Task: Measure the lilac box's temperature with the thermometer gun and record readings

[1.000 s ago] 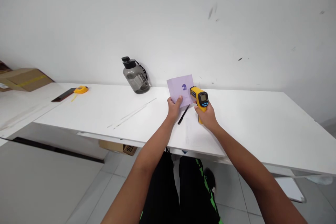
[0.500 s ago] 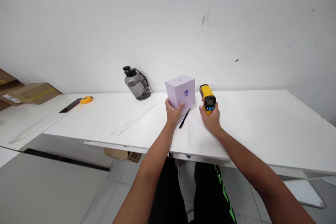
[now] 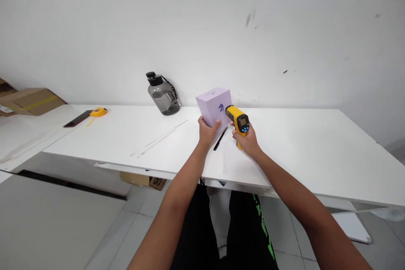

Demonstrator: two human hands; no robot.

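My left hand (image 3: 208,132) grips the lower near corner of a pale purple box (image 3: 210,109) with a dark blue horse-head logo on its front. In my right hand (image 3: 249,140) is a yellow and black infrared thermometer (image 3: 236,114), my fingers wrapped round its handle. Its nose points left at the box, close to the right part of the logo face; whether they touch I cannot tell. Its small screen and blue buttons face me. A black pen (image 3: 220,138) lies on the white table (image 3: 300,147) between my two hands.
A grey clear jug (image 3: 163,98) with a black cap leans by the wall, left of the box. Farther left lie a yellow tape measure (image 3: 98,112) and a dark flat strip (image 3: 77,119). Cardboard boxes (image 3: 34,100) stand at the far left. The wall (image 3: 202,29) rises behind the table.
My right hand has swung the thermometer left, turning its nose from straight ahead to the box face. My left hand keeps its hold on the box. The view has shifted slightly.
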